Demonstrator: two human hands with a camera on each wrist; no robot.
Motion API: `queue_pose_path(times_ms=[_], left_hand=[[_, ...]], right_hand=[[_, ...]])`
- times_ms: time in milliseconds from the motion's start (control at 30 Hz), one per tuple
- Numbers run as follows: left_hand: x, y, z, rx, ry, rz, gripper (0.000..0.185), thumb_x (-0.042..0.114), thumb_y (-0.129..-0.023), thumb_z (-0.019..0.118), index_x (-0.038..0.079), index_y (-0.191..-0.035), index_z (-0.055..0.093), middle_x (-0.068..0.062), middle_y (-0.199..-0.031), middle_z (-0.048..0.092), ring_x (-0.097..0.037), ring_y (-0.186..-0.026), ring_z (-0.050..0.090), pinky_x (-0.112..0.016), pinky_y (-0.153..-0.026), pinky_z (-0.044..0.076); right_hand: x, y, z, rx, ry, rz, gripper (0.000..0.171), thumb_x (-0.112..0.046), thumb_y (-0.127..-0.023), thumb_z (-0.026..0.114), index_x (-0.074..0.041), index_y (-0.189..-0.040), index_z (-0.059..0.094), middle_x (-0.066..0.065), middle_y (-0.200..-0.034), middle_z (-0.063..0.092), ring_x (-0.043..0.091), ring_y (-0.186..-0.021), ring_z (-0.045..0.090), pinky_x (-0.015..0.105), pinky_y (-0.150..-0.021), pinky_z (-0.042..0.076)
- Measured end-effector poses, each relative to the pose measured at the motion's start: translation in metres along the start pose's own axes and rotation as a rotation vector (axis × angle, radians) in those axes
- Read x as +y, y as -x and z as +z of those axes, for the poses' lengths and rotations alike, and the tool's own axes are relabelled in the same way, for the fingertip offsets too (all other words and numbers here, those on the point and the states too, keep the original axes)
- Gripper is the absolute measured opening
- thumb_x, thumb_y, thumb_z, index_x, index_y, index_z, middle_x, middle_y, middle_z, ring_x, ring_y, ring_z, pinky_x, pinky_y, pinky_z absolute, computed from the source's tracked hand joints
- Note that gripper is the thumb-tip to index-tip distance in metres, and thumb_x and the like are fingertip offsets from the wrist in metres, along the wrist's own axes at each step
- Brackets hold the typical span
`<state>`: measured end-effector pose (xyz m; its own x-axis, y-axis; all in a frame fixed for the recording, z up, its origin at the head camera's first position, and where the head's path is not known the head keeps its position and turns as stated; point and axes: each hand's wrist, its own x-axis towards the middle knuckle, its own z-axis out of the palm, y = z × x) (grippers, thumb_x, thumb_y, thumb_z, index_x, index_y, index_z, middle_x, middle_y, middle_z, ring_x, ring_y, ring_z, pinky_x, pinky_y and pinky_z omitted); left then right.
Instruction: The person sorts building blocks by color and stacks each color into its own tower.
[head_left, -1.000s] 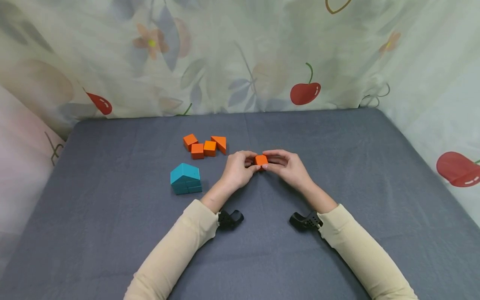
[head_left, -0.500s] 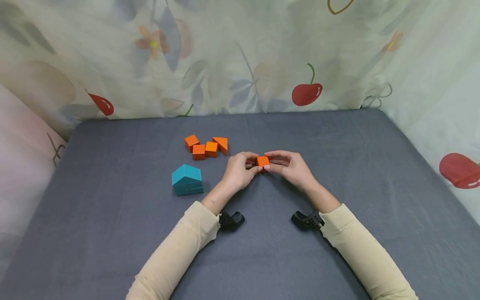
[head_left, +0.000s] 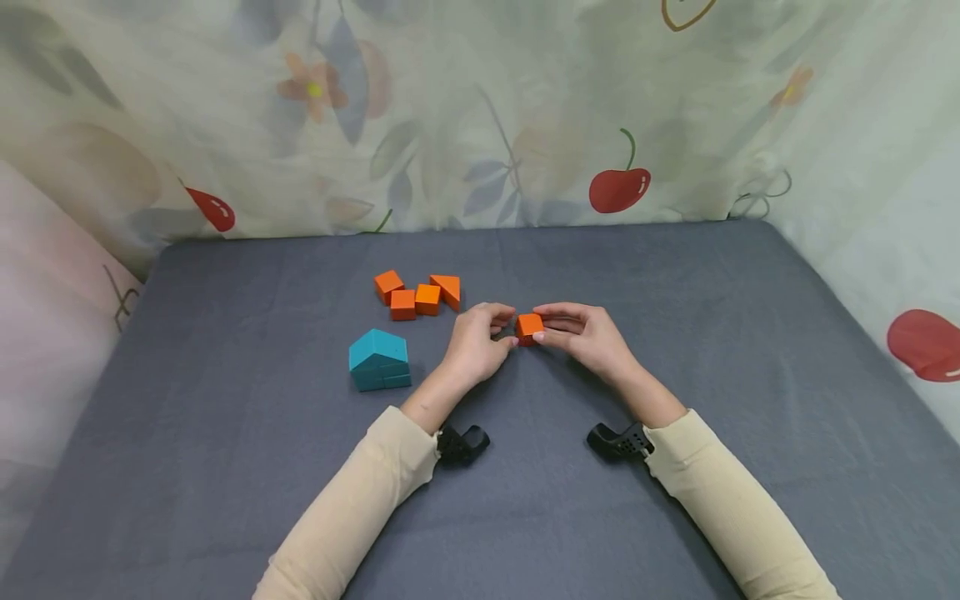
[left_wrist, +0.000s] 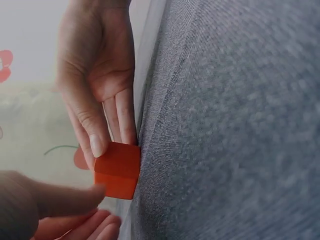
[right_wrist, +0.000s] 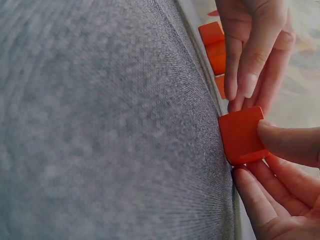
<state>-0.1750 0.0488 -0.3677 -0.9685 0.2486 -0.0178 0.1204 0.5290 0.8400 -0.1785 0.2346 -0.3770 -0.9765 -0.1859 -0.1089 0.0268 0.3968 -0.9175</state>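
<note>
From where I stand, the left sleeve, at seven o'clock, is cream and softly creased; the right sleeve, at five, matches. A black curved bracket juts from the left cuff toward three o'clock, its perforated twin toward nine.

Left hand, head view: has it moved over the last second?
Yes, slightly: judged against the teal blocks, the left hand has shifted left, toward them.
</note>
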Motion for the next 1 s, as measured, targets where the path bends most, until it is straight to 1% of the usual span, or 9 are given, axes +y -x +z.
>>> queue_pose_path(times_ms=[67,167,267,433,667,767,833,900,1000], left_hand=[[-0.0008,0.0004,-0.0005,0.058,0.008,0.015,0.036,0.002,-0.090,0.065,0.002,-0.125,0.061,-0.014,-0.121,0.061,-0.026,-0.110,0.059,-0.035,-0.098,0.050],[-0.0019,0.0007,-0.0009,0.168,0.030,0.041,0.031,0.000,-0.090,0.064,0.001,-0.121,0.064,-0.014,-0.117,0.062,-0.027,-0.108,0.060,-0.036,-0.097,0.050],[-0.0024,0.0013,-0.0012,0.258,0.051,0.043,0.027,0.001,-0.090,0.063,0.002,-0.118,0.066,-0.013,-0.115,0.062,-0.028,-0.107,0.058,-0.037,-0.097,0.049],[-0.0024,0.0023,-0.0009,0.356,0.078,0.039,0.025,0.003,-0.092,0.061,0.003,-0.116,0.066,-0.014,-0.118,0.058,-0.030,-0.111,0.053,-0.042,-0.102,0.044],[-0.0042,0.0021,-0.0007,0.492,0.141,0.014,0.033,0.002,-0.091,0.059,0.002,-0.124,0.058,-0.015,-0.134,0.042,-0.031,-0.127,0.038,-0.044,-0.109,0.036],[-0.0054,0.0017,-0.0008,0.543,0.160,0.004,0.040,0.001,-0.090,0.060,0.000,-0.129,0.051,-0.017,-0.140,0.035,-0.032,-0.132,0.030,-0.045,-0.110,0.035],[-0.0062,0.0020,-0.0006,0.563,0.167,-0.004,0.048,0.001,-0.089,0.060,-0.001,-0.135,0.046,-0.018,-0.145,0.030,-0.033,-0.136,0.024,-0.046,-0.112,0.033],[-0.0072,0.0024,-0.0002,0.567,0.164,-0.020,0.056,0.002,-0.089,0.061,-0.002,-0.141,0.039,-0.020,-0.150,0.024,-0.034,-0.139,0.018,-0.047,-0.114,0.030],[-0.0087,0.0036,0.0004,0.543,0.160,-0.060,0.068,0.005,-0.090,0.060,-0.002,-0.149,0.026,-0.021,-0.157,0.012,-0.033,-0.144,0.008,-0.048,-0.118,0.022]], right_hand=[[0.0003,-0.0001,0.0000,0.006,0.006,0.005,0.042,-0.007,-0.087,0.070,-0.001,-0.127,0.060,0.019,-0.130,0.059,0.029,-0.117,0.060,0.022,-0.084,0.055],[0.0003,-0.0004,0.0002,0.013,0.010,0.007,0.042,-0.007,-0.087,0.070,-0.001,-0.127,0.060,0.019,-0.129,0.059,0.029,-0.116,0.060,0.022,-0.084,0.055],[0.0001,-0.0005,0.0005,0.014,0.014,0.007,0.042,-0.006,-0.087,0.070,0.000,-0.127,0.060,0.020,-0.129,0.059,0.029,-0.116,0.060,0.022,-0.084,0.055],[-0.0002,-0.0004,0.0001,0.019,0.023,0.008,0.042,-0.007,-0.087,0.070,-0.001,-0.127,0.060,0.018,-0.129,0.060,0.029,-0.116,0.061,0.021,-0.084,0.055],[-0.0005,-0.0005,0.0000,0.016,0.025,-0.001,0.042,-0.007,-0.087,0.070,-0.001,-0.127,0.060,0.019,-0.129,0.060,0.029,-0.116,0.060,0.019,-0.083,0.054],[-0.0005,-0.0006,0.0001,0.016,0.022,-0.002,0.042,-0.007,-0.087,0.071,-0.001,-0.127,0.060,0.018,-0.130,0.060,0.029,-0.117,0.060,0.019,-0.083,0.054],[-0.0004,-0.0007,0.0002,0.017,0.021,-0.001,0.042,-0.007,-0.086,0.071,-0.001,-0.127,0.060,0.018,-0.130,0.060,0.028,-0.117,0.060,0.018,-0.083,0.054],[-0.0003,-0.0006,0.0003,0.015,0.020,0.001,0.042,-0.007,-0.086,0.071,-0.001,-0.127,0.060,0.018,-0.130,0.059,0.028,-0.117,0.060,0.018,-0.083,0.054],[0.0000,-0.0003,0.0004,0.012,0.022,0.003,0.042,-0.007,-0.086,0.071,-0.001,-0.127,0.060,0.018,-0.130,0.060,0.028,-0.117,0.060,0.018,-0.082,0.054]])
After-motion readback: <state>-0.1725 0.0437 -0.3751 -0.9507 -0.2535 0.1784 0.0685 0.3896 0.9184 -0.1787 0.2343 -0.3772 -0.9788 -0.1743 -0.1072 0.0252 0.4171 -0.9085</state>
